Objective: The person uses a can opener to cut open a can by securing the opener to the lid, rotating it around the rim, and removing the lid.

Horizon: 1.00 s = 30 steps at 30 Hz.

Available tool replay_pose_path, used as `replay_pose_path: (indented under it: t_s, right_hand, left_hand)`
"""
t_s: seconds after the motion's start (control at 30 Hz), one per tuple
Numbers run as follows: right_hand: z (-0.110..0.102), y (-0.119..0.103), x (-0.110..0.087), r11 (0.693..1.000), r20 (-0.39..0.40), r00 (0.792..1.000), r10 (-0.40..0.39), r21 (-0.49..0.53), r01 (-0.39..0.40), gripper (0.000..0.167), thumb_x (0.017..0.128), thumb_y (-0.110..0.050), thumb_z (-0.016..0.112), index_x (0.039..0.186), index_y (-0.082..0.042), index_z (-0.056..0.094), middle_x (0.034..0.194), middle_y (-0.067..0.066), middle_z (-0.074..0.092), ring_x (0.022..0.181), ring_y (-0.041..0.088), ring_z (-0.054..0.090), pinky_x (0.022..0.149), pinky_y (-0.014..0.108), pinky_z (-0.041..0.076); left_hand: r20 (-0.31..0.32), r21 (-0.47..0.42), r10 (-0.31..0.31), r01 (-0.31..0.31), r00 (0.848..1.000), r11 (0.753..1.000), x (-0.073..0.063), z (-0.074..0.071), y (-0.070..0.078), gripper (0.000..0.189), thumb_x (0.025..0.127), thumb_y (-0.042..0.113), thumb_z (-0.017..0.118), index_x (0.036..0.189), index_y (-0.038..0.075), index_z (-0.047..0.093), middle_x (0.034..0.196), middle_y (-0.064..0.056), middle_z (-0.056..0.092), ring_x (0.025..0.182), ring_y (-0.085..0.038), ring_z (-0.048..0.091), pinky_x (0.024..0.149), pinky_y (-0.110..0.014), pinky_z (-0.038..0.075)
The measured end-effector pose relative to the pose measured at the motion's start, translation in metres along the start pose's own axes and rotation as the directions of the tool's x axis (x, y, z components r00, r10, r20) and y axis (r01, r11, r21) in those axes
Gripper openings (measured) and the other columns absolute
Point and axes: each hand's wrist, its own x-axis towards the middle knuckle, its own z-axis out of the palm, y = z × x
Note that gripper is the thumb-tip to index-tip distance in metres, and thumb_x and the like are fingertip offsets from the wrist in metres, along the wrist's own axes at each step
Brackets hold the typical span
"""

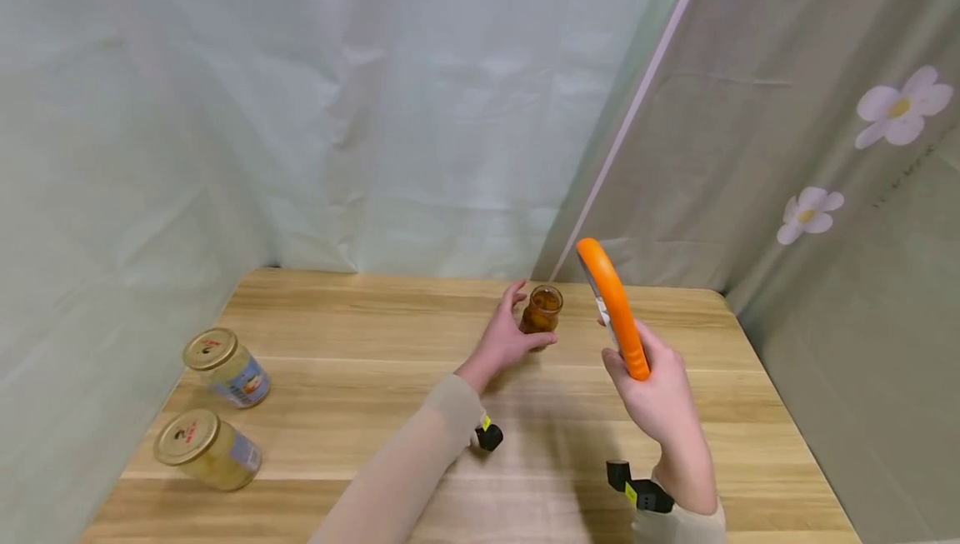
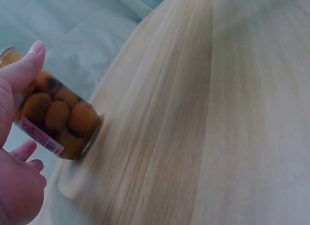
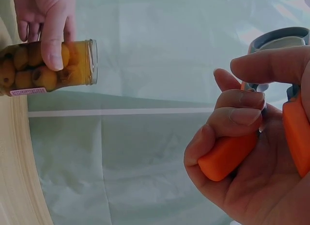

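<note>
Left hand (image 1: 504, 342) spread about the open jar of round brown fruit (image 1: 542, 315), thumb along its near side; I can't tell how firmly it touches. That jar stands upright near the far edge of the desk (image 1: 330, 402), mouth uncovered, so I judge its opening done. My right hand (image 1: 663, 394) grips the orange-handled opener (image 1: 617, 306), raised beside it. Farther off, at the left, the rear lidded jar (image 1: 236, 373) and front lidded jar (image 1: 217, 456) look sealed; if they count, both remain.

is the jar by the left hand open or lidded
Open: the jar has a bare glass rim with no lid, clear in the head and right wrist views.
</note>
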Motion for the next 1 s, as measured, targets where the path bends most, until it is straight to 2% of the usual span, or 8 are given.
replay_pose_path:
  t_s: [0.23, 0.47, 0.6, 0.7, 0.83, 1.0]
  right_hand:
    - [0.0, 0.0, 0.0, 1.0, 0.009, 1.0, 0.012, -0.007, -0.012, 0.034, 0.098, -0.005, 0.073, 0.13, -0.018, 0.072, 0.079, 0.004, 0.057, 0.065, 0.023, 0.053, 0.064, 0.037, 0.045]
    - [0.001, -0.001, 0.001, 1.0, 0.026, 1.0, 0.008, -0.008, -0.008, 0.035, 0.098, -0.005, 0.072, 0.131, -0.018, 0.072, 0.078, 0.004, 0.055, 0.062, 0.022, 0.052, 0.063, 0.036, 0.044]
    - [0.002, -0.001, 0.001, 1.0, 0.033, 0.999, -0.008, -0.005, 0.008, 0.035, 0.098, -0.005, 0.072, 0.13, -0.019, 0.072, 0.077, 0.003, 0.055, 0.06, 0.02, 0.051, 0.061, 0.035, 0.044]
    - [0.003, -0.001, 0.001, 1.0, 0.035, 0.999, -0.017, 0.001, 0.017, 0.037, 0.098, -0.004, 0.072, 0.131, -0.02, 0.072, 0.078, 0.003, 0.055, 0.06, 0.02, 0.051, 0.061, 0.035, 0.045]
    - [0.005, -0.001, 0.001, 1.0, 0.04, 0.999, -0.026, 0.005, 0.026, 0.037, 0.098, -0.004, 0.072, 0.132, -0.018, 0.071, 0.085, 0.004, 0.059, 0.066, 0.022, 0.053, 0.064, 0.035, 0.045]
    - [0.007, -0.002, 0.001, 0.999, 0.056, 0.998, -0.039, -0.01, 0.039, 0.033, 0.097, -0.004, 0.073, 0.128, -0.016, 0.07, 0.086, 0.002, 0.062, 0.069, 0.022, 0.055, 0.066, 0.036, 0.046]
  left_hand:
    - [-0.022, -0.003, 0.01, -0.01, 1.0, 1.0, -0.007, -0.009, 0.0, 0.115, 0.08, 0.023, 0.098, 0.169, 0.031, 0.026, 0.169, -0.012, 0.037, 0.152, -0.044, 0.037, 0.121, -0.065, 0.03]
    - [-0.076, -0.052, 0.01, -0.014, 0.997, 0.999, -0.019, -0.021, 0.002, 0.117, 0.078, 0.022, 0.099, 0.169, 0.025, 0.027, 0.173, -0.005, 0.031, 0.158, -0.034, 0.029, 0.124, -0.061, 0.026]
    - [-0.099, -0.082, 0.009, -0.018, 0.995, 0.996, -0.029, -0.029, 0.004, 0.116, 0.079, 0.022, 0.099, 0.169, 0.026, 0.027, 0.173, 0.0, 0.029, 0.159, -0.032, 0.026, 0.124, -0.062, 0.026]
    - [-0.097, -0.124, 0.019, -0.031, 0.995, 0.992, -0.04, -0.039, 0.011, 0.113, 0.082, 0.019, 0.096, 0.17, 0.025, 0.026, 0.174, 0.001, 0.026, 0.16, -0.031, 0.022, 0.126, -0.058, 0.023]
    - [-0.103, -0.206, 0.057, -0.078, 0.993, 0.975, -0.056, -0.054, 0.024, 0.105, 0.087, 0.013, 0.091, 0.169, 0.021, 0.026, 0.173, -0.005, 0.026, 0.16, -0.032, 0.022, 0.129, -0.049, 0.018]
    - [-0.098, -0.227, 0.138, -0.157, 0.986, 0.961, -0.078, -0.07, 0.042, 0.092, 0.095, 0.014, 0.084, 0.167, 0.017, 0.028, 0.168, -0.007, 0.033, 0.156, -0.03, 0.03, 0.128, -0.047, 0.023]
